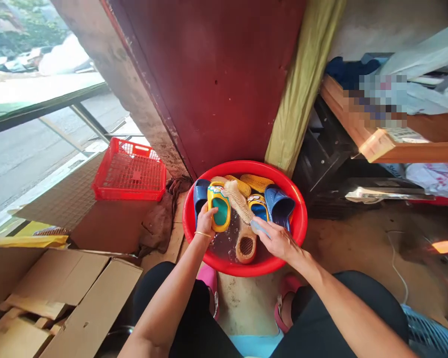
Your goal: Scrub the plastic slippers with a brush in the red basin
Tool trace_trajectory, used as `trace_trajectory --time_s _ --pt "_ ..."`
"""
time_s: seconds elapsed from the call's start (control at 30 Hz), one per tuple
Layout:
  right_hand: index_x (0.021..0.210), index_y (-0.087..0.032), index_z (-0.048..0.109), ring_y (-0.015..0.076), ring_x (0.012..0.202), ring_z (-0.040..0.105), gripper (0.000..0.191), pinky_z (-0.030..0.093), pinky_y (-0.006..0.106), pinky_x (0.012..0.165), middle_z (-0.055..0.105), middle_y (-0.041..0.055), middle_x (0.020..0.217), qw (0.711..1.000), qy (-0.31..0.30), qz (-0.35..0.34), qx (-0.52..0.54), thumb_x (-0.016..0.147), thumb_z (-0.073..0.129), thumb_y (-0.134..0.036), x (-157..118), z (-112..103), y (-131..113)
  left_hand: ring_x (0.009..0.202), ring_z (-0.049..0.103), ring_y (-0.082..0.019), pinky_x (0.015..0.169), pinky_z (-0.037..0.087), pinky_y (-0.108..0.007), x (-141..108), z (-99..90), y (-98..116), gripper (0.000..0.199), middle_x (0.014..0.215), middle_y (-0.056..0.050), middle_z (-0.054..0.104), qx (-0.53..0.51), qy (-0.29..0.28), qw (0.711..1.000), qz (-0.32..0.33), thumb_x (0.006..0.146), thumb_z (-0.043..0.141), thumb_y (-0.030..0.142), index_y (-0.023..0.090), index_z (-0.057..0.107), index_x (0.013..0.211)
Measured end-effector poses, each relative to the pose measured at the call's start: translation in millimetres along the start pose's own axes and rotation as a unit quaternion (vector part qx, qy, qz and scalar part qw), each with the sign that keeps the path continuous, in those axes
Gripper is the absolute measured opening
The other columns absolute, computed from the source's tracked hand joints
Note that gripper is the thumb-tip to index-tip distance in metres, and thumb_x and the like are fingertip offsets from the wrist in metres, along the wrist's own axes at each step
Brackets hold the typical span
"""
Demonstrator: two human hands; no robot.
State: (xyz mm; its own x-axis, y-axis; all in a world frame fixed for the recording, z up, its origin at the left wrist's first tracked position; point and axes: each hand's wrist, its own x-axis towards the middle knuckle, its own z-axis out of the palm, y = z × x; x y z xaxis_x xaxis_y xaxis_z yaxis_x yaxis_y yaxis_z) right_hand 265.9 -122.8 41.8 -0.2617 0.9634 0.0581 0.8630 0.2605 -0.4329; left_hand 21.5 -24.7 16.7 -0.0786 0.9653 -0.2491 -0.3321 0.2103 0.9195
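Observation:
My left hand point(205, 222) grips a yellow slipper point(221, 215) with a teal insole, its thumb resting over the side. In my right hand point(278, 240) is the pale blue handle of a scrub brush point(239, 201) with long beige bristles. The bristles lie close to the toe of the yellow slipper; whether they touch it I cannot tell. Both hands are over a red basin point(301, 228) of murky, bubbly water. Around them in the basin are a blue slipper point(280, 203), a yellow slipper with a blue insole point(259, 209), a brown slipper point(246, 247) and several other slippers.
A red plastic crate point(129, 171) stands left of the basin, near a dark rag point(160, 223). Open cardboard boxes point(85, 298) fill the lower left. Behind the basin are a dark red door point(216, 99) and a yellow curtain point(302, 89). A wooden shelf point(381, 141) juts in at right.

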Motion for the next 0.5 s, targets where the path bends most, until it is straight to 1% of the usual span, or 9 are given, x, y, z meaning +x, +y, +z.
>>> trace_trajectory --time_s 0.1,0.17,0.2,0.23,0.3,0.37,0.4,0.47,0.5 --pt "0.152 -0.03 0.042 0.021 0.095 0.07 0.053 0.054 0.03 0.084 0.071 0.0082 0.117 0.996 -0.076 -0.033 -0.03 0.099 0.041 -0.031 -15.0 1.9 -21.7 0.101 0.067 -0.02 0.086 0.055 -0.032 5.7 2.1 -3.7 0.059 0.118 -0.005 0.068 -0.004 0.055 0.998 0.037 0.08 0.063 0.045 0.022 0.052 0.133" --pt "0.153 -0.028 0.039 0.022 0.093 0.07 0.055 0.053 0.03 0.08 0.071 0.0098 0.114 0.992 -0.109 -0.026 -0.049 0.099 0.04 -0.03 -16.4 5.9 -32.4 0.111 0.064 -0.022 0.091 0.054 -0.032 1.3 7.2 -11.2 0.059 0.126 -0.007 0.065 0.022 0.073 0.995 0.064 0.083 0.062 0.048 0.022 0.051 0.135" --pt "0.154 -0.027 0.038 0.0224 0.095 0.07 0.055 0.053 0.03 0.08 0.071 0.0107 0.115 0.992 -0.113 -0.017 -0.048 0.099 0.04 -0.029 -13.4 7.8 -35.3 0.116 0.062 -0.022 0.094 0.053 -0.032 -3.4 11.4 -16.1 0.059 0.13 -0.007 0.063 0.043 0.072 0.993 0.079 0.084 0.062 0.048 0.022 0.05 0.136" --pt "0.154 -0.025 0.038 0.0225 0.097 0.07 0.055 0.052 0.029 0.08 0.07 0.0112 0.117 0.993 -0.111 -0.007 -0.043 0.099 0.04 -0.028 -8.3 9.1 -36.7 0.12 0.06 -0.023 0.097 0.051 -0.032 -9.4 16.7 -21.4 0.061 0.133 -0.007 0.062 0.064 0.062 0.991 0.096 0.084 0.063 0.048 0.023 0.049 0.137" --pt "0.152 -0.024 0.039 0.0219 0.098 0.07 0.053 0.051 0.028 0.08 0.071 0.0113 0.117 0.995 -0.094 0.023 -0.028 0.099 0.038 -0.026 5.6 9.7 -35.9 0.125 0.057 -0.023 0.101 0.049 -0.032 -22.5 29.3 -31.4 0.064 0.138 -0.007 0.059 0.08 0.021 0.989 0.121 0.084 0.066 0.047 0.023 0.046 0.141" --pt "0.151 -0.023 0.04 0.0215 0.095 0.07 0.051 0.05 0.028 0.079 0.072 0.0109 0.112 0.996 -0.075 0.053 -0.015 0.1 0.036 -0.025 18.8 8.4 -33.9 0.127 0.055 -0.024 0.104 0.047 -0.032 -32.1 41.0 -38.0 0.067 0.141 -0.008 0.057 0.063 -0.021 0.988 0.136 0.084 0.069 0.045 0.024 0.045 0.143" --pt "0.15 -0.022 0.041 0.0214 0.094 0.07 0.051 0.05 0.028 0.079 0.072 0.0109 0.111 0.996 -0.065 0.058 -0.005 0.099 0.036 -0.025 23.1 7.8 -33.7 0.128 0.055 -0.024 0.105 0.047 -0.033 -34.2 44.9 -39.3 0.068 0.142 -0.009 0.057 0.05 -0.032 0.988 0.141 0.083 0.07 0.043 0.023 0.045 0.144" --pt "0.148 -0.021 0.043 0.0212 0.1 0.069 0.051 0.049 0.028 0.083 0.071 0.0112 0.116 0.998 -0.049 0.032 0.032 0.098 0.037 -0.022 24.1 8.3 -36.2 0.128 0.055 -0.025 0.107 0.045 -0.034 -31.2 46.6 -37.8 0.069 0.142 -0.009 0.056 0.025 -0.025 0.988 0.149 0.082 0.073 0.041 0.023 0.047 0.143" --pt "0.147 -0.02 0.045 0.021 0.103 0.068 0.051 0.049 0.028 0.086 0.07 0.011 0.119 0.998 -0.045 0.012 0.051 0.097 0.038 -0.021 20.5 9.6 -38.8 0.129 0.054 -0.025 0.107 0.045 -0.035 -26.5 43.9 -35.3 0.069 0.143 -0.009 0.056 0.015 -0.012 0.988 0.15 0.081 0.074 0.04 0.023 0.048 0.143"
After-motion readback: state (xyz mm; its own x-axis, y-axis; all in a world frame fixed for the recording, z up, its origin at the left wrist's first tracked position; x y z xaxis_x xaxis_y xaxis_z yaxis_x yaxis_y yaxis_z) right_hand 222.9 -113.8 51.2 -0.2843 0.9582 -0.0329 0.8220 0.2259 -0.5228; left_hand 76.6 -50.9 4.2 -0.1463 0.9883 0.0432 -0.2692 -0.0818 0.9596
